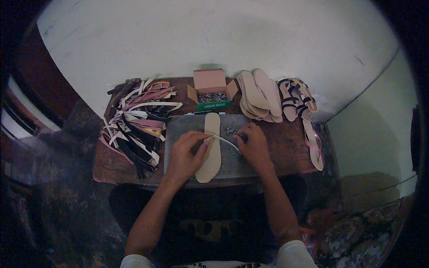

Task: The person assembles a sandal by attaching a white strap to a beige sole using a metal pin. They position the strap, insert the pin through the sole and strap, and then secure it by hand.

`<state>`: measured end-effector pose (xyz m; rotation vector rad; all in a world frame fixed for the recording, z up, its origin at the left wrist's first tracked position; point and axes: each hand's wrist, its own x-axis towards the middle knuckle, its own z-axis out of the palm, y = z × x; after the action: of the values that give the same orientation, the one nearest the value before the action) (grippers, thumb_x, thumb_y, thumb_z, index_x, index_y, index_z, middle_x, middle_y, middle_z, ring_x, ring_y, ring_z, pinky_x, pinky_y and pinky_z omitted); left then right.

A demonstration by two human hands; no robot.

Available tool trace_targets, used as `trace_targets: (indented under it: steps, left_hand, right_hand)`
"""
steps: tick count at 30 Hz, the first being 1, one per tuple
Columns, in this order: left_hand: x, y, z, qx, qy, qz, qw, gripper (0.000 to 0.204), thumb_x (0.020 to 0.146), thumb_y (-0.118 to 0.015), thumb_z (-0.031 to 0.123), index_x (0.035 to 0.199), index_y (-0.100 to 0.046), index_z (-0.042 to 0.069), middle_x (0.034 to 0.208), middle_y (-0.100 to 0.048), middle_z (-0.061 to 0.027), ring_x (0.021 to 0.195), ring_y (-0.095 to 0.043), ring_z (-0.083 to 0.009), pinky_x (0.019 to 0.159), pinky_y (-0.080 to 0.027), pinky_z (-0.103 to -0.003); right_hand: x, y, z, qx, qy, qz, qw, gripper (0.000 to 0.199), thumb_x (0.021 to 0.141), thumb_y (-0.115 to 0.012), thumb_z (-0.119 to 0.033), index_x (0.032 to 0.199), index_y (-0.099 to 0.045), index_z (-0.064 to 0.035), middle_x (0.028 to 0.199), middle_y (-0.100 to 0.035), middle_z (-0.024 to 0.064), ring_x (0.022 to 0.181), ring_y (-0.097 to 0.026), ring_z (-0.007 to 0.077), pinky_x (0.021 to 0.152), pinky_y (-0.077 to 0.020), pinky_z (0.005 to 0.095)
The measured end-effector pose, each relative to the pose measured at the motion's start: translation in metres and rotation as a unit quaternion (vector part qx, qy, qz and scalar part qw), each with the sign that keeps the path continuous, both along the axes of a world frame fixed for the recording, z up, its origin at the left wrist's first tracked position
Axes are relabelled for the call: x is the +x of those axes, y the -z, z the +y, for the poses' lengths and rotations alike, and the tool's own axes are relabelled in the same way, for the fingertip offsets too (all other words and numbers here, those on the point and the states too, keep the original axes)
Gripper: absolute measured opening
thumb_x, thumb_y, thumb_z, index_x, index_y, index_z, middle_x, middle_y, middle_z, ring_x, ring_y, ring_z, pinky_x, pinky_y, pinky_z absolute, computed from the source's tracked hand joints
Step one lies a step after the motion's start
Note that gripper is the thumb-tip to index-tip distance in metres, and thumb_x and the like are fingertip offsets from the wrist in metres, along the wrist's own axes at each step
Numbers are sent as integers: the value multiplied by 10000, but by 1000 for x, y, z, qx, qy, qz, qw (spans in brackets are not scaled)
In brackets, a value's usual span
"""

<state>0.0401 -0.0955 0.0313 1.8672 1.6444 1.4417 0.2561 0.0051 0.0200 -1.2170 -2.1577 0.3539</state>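
A beige sandal sole (208, 166) lies lengthwise on a grey slab (182, 126) in front of me. Between my hands a thin white strap (222, 139) arches across the sole. My left hand (186, 152), at the sole's left side, pinches one end of the strap between thumb and fingers. My right hand (254, 146) is right of the sole, fingers closed beside a small heap of nails (230, 131). The strap's other end runs to the right hand's edge; what its fingertips hold is hidden.
An opened green box of nails (212, 104) stands at the back. Tangled straps (138, 120) in white, pink and black cover the table's left. Stacked beige soles (259, 95), black-strapped sandals (297, 98) and a pink-strapped sandal (314, 145) lie to the right. A wall (214, 40) rises behind.
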Motion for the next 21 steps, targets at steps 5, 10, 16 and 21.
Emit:
trace_targets:
  steps: [5,10,16,21]
  left_hand:
    - [5,-2,2,6,4,1,1000,171,875,-703,83,1036,-706,24,1019,-687,-142,960,-662,-336,849,-525,-406]
    - [-3,8,2,20,-35,44,998,200,865,-702,93,1059,-704,49,1010,-686,-132,970,-647,-339,874,-507,-433]
    - [-9,12,11,6,-106,146,983,192,858,-683,75,1048,-709,61,979,-679,-128,947,-631,-348,861,-496,-460]
    - [-17,27,20,-28,-90,91,991,183,856,-699,73,1036,-710,40,970,-691,-149,921,-649,-350,831,-514,-430]
  right_hand:
    - [7,3,1,35,5,-17,999,110,798,-742,-76,889,-693,-39,983,-619,142,959,-607,333,860,-489,428]
    - [1,-18,-5,48,16,58,997,118,784,-735,-31,872,-657,-36,956,-658,136,910,-637,328,819,-529,422]
    - [-4,-18,-13,-74,-79,146,983,126,841,-716,-26,959,-673,-12,922,-686,158,821,-699,285,701,-558,353]
    - [-18,-7,-18,-12,-100,135,986,110,831,-730,6,937,-706,-16,898,-691,130,799,-691,218,686,-540,315]
